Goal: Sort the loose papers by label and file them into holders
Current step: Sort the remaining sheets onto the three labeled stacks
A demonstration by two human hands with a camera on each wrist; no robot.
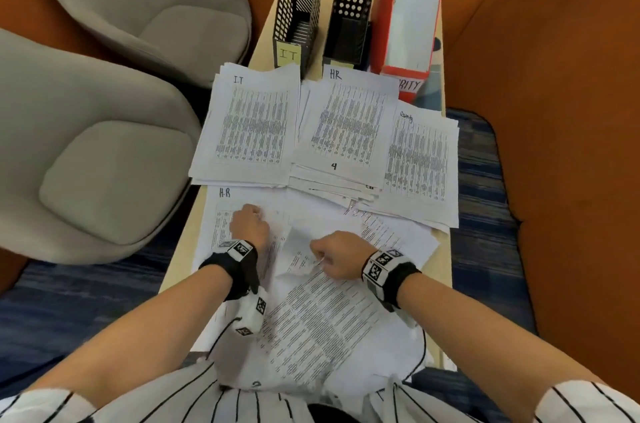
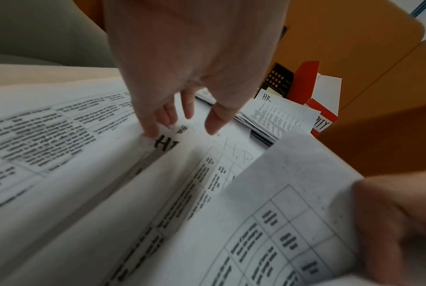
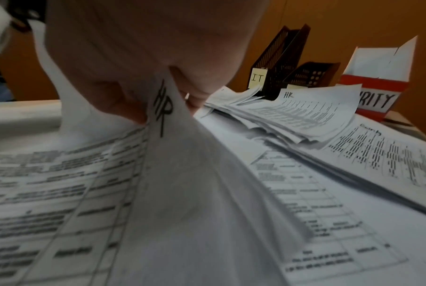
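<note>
Right hand [image 1: 334,254] pinches white HR-marked printed sheet [image 3: 172,147], frame centre; left hand [image 1: 250,225] fingertips press HR-labelled printed page [image 1: 221,215] flat.

Handwritten department labels on sheets, sticky notes and one holder

Taking the red holder [image 1: 405,83] as landmark: its white front strip reads "RITY", the start hidden by paper; the sheet just before it bears a small scrawl, perhaps "Security", too faint to be sure; the pile [image 1: 346,125] to its left is headed "HR" with a "4" at the bottom edge; farther left, the pile [image 1: 249,125] is headed "I.T"; behind that, a yellow note [image 1: 288,55] on the black mesh holder reads "IT"; nearest the person, a sheet [image 1: 221,215] under the left hand [image 1: 249,225] reads "H.R"; the corner [image 3: 165,108] pinched by the right hand [image 1: 334,254] reads "HR"; the printed tables are illegible.
</note>
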